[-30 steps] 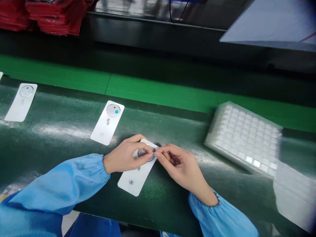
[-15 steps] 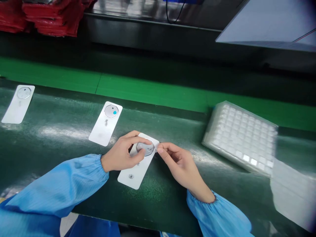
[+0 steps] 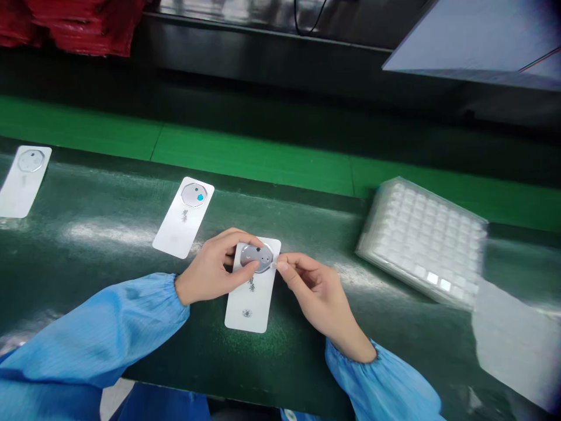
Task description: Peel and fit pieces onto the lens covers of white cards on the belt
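A white phone back cover (image 3: 249, 307) lies on the green bench in front of me, with a round grey camera ring at its far end and small dark print below. My left hand (image 3: 221, 263) grips it from the left, thumb and index finger pressed on the camera ring, the other fingers partly hidden behind. At the cover's right edge, my right hand (image 3: 313, 292) pinches a tiny pale piece (image 3: 274, 265) between thumb and index finger, beside the ring. What that piece is, I cannot make out.
Two similar white covers lie leftward: one with a blue dot (image 3: 184, 219) and another (image 3: 21, 187) at the left edge. A clear tray (image 3: 421, 240) of small white squares sits to the right, beside a white sheet (image 3: 512, 345). Red packets (image 3: 87, 26) are stacked at the back left.
The cover under my left hand has turned, its near end swinging right so that it lies straighter. Both hands stay close to the camera ring. The view has shifted slightly.
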`<move>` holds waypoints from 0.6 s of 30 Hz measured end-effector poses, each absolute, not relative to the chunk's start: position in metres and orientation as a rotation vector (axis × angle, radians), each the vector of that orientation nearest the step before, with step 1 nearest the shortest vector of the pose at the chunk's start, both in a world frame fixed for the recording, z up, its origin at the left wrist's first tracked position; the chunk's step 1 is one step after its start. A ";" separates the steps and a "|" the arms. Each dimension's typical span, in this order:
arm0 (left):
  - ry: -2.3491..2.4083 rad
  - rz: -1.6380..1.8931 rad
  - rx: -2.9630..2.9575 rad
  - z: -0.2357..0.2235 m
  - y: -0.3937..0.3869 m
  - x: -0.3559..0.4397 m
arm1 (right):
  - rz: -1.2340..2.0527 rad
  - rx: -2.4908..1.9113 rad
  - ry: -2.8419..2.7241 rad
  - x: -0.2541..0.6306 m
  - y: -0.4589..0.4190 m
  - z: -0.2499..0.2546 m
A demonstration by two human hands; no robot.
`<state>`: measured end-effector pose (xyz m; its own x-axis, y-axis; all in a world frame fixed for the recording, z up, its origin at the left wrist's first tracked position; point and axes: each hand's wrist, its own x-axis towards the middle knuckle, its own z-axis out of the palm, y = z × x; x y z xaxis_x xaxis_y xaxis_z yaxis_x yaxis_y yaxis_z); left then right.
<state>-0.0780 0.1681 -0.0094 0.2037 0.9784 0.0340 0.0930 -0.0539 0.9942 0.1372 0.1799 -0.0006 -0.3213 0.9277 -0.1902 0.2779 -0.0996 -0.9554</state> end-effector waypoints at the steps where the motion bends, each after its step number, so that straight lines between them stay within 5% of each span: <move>1: 1.102 1.036 1.406 -0.010 0.168 -0.078 | 1.384 -1.347 -1.644 0.137 0.179 -0.001; 18: 1.089 0.969 1.532 -0.010 0.169 -0.078 | 1.025 -1.199 -1.947 0.133 0.173 -0.001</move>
<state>-0.0782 0.1687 -0.0096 0.2794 0.9581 0.0631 0.1741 -0.1152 0.9780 0.1329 0.1729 -0.0014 -0.3912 0.9139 0.1081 0.4283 0.2847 -0.8576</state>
